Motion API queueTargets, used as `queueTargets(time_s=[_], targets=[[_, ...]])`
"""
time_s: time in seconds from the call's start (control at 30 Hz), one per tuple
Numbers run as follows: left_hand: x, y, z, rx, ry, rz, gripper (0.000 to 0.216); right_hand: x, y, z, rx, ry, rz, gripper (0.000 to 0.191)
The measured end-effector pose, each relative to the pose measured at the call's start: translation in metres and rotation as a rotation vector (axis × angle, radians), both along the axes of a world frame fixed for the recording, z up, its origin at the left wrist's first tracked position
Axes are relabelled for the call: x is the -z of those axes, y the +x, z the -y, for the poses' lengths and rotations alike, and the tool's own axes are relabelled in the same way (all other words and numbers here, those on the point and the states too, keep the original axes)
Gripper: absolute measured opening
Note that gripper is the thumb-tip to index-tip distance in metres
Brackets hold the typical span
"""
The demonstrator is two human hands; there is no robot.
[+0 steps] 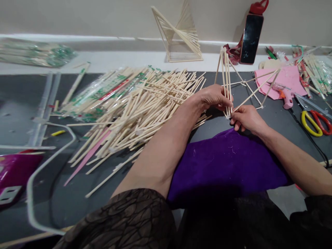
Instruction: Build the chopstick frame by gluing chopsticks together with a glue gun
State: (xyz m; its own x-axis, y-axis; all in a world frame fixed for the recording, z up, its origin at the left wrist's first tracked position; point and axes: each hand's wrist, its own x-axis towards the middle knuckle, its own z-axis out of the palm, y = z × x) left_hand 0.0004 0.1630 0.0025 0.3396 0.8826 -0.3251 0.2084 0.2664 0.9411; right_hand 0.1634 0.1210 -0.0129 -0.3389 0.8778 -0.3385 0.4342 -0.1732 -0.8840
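A frame of thin wooden sticks (251,90) stands on the dark table in front of me, with several sticks rising side by side at its near left. My left hand (215,96) is closed around these upright sticks near their lower end. Fingers pinched, my right hand (246,119) grips the frame's near corner, where a slanting stick meets the uprights. Whitish glue shows at that corner, just below the fingertips. A purple cloth (228,162) lies under my wrists at the table's front edge. Left of my hands spreads a large heap of loose wooden sticks (145,110).
Right of the frame lie pink paper (293,77), a pink glue gun (287,97) and scissors (311,122). A finished-looking twisted stick model (178,38) and a phone (251,38) against a red-capped bottle stand at the back. A white cable (31,193) and magenta power strip (15,173) lie left.
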Motion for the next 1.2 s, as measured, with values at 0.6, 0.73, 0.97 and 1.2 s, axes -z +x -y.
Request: queueTargets(time_s=[0.6,0.73,0.97,1.2], targets=[[-0.0009,0.0005,0.0006,-0.011,-0.015,0.011,0.022,-0.0036,0.0012,0.0001,0.014,-0.020,-0.001,0.017],[0.0012,-0.0005,-0.0002,0.000,-0.001,0.014,0.021,-0.0029,0.0019,0.0003,0.010,-0.007,-0.012,0.017],[-0.0006,0.0008,0.0004,-0.003,0.000,0.009,0.019,-0.0002,0.0007,-0.0012,0.010,-0.005,-0.008,0.018],[-0.0013,0.0013,0.0001,-0.009,-0.008,0.002,0.018,0.0015,0.0008,-0.0022,-0.003,0.001,-0.015,0.019]])
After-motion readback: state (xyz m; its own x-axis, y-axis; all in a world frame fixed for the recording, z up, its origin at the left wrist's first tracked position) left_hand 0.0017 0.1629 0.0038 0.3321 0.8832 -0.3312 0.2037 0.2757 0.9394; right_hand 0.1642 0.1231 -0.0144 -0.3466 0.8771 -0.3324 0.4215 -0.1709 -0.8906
